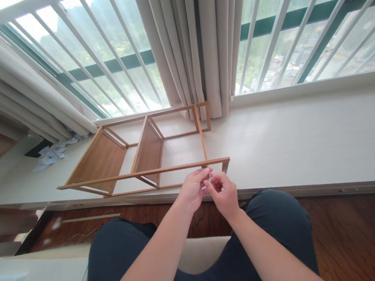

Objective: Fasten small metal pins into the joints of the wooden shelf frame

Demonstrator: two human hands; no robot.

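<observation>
At near rail of wooden rack frame (149, 155), lying on its side on pale window ledge (306, 133): left hand (192, 189) and right hand (224, 194) meet, fingertips pinched together on small metal tool (209, 173). Tool upright, just below rail's right end. Curtain (195, 47) behind frame. Crumpled paper (51, 153) left of frame.

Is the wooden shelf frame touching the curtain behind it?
Touching, it seems: in the head view the wooden shelf frame has its far end post overlapping the curtain hem on the window ledge, with no visible gap.
</observation>
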